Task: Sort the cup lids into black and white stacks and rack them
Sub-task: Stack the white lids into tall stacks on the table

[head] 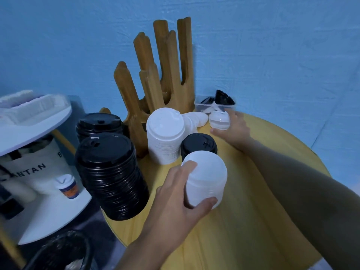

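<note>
A stack of white lids (206, 178) sits at lower centre of the frame, the left hand (175, 199) curled tight round its sides. Right of centre, higher up, the right hand (233, 129) closes round a smaller white stack (219, 120) below the wooden rack (155, 75). This looks like gathering the whites: next, probably, the 2 stacks must be nested squarely, rims aligned, before racking.
</note>
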`<action>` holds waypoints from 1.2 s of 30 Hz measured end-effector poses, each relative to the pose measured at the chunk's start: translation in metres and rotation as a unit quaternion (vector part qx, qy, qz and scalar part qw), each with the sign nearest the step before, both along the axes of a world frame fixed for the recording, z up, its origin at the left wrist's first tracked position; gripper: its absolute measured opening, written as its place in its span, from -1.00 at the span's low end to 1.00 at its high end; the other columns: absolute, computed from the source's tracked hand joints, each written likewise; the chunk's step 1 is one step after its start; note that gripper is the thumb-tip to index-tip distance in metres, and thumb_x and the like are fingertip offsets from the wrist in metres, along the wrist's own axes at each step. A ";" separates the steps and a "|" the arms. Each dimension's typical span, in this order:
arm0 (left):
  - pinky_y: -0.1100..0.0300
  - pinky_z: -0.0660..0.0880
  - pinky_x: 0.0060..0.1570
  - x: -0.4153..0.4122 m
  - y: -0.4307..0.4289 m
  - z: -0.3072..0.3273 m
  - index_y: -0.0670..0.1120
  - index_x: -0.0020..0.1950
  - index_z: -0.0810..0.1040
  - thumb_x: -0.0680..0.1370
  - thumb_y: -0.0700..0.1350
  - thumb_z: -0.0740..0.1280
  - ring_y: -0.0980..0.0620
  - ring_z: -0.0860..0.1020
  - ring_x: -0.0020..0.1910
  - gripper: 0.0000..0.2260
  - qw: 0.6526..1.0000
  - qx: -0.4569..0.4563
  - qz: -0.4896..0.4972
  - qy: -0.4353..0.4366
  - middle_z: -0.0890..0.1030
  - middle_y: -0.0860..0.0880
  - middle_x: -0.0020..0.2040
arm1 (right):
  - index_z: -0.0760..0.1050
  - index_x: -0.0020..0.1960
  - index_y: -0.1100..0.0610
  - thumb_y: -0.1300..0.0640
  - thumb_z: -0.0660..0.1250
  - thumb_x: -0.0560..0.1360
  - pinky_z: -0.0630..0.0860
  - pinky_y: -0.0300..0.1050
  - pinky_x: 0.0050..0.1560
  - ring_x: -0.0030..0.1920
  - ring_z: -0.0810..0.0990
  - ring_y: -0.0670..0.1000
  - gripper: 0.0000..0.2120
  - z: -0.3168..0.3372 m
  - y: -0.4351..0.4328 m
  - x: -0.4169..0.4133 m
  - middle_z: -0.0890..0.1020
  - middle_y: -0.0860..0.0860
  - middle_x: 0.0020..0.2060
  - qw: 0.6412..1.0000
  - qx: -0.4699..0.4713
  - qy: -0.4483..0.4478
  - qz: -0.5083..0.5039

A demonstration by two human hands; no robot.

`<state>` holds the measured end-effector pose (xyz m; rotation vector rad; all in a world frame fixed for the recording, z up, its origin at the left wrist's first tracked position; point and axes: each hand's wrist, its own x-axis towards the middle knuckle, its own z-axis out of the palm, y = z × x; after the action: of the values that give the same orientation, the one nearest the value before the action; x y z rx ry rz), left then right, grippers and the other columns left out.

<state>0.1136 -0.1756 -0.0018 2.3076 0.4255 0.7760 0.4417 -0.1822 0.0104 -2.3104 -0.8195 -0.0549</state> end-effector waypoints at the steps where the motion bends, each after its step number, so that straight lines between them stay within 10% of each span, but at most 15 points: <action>1: 0.17 0.39 0.26 0.000 0.000 0.000 0.60 0.21 0.08 0.43 0.22 0.46 0.18 0.37 0.26 -0.38 1.000 -0.001 -0.001 0.000 0.30 0.42 0.25 | 0.13 0.51 -0.15 -0.33 0.43 0.32 0.26 0.22 0.41 0.43 0.31 0.16 -0.12 -0.001 0.003 0.002 0.18 0.06 0.50 1.000 -0.014 -0.003 0.004; 9: 0.20 0.39 0.25 0.001 0.004 0.000 0.61 0.21 0.06 0.42 0.24 0.45 0.16 0.38 0.26 -0.37 1.000 0.003 0.003 -0.004 0.29 0.44 0.26 | 0.34 0.09 -0.05 -0.14 0.38 0.46 0.44 0.05 0.14 0.01 0.46 0.08 -0.66 -0.002 0.000 -0.003 0.35 0.04 0.29 0.999 0.027 -0.022 0.018; 19: 0.17 0.38 0.27 0.004 0.003 0.003 0.47 0.28 0.11 0.44 0.19 0.48 0.20 0.36 0.23 -0.38 1.000 -0.006 0.010 0.013 0.28 0.46 0.25 | 0.36 -0.04 0.00 -0.11 0.46 0.42 0.37 0.10 0.22 0.13 0.41 -0.04 -0.67 -0.001 -0.063 -0.048 0.42 -0.10 0.12 0.996 0.087 0.015 0.029; 24: 0.19 0.38 0.24 0.003 0.003 0.004 0.43 0.30 0.16 0.44 0.18 0.48 0.20 0.36 0.24 -0.40 1.000 -0.008 0.012 0.013 0.32 0.37 0.27 | 0.35 0.09 0.02 -0.02 0.51 0.41 0.34 -0.14 -0.07 0.11 0.45 0.02 -0.59 0.007 -0.092 -0.072 0.47 -0.03 0.10 0.987 0.153 0.039 0.041; 36: 0.05 0.40 0.34 0.001 -0.002 0.011 0.39 0.48 0.05 0.43 0.22 0.46 0.15 0.35 0.36 -0.23 1.000 -0.028 0.006 0.012 0.31 0.29 0.42 | 0.49 0.19 -0.11 -0.10 0.48 0.40 0.49 0.02 0.27 0.27 0.49 -0.10 -0.61 0.048 -0.124 -0.153 0.50 -0.21 0.23 0.953 0.177 0.077 0.235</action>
<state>0.1150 -0.1773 0.0096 2.2668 0.4670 0.7345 0.2888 -0.3064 0.0579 -1.7165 -1.1533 0.1725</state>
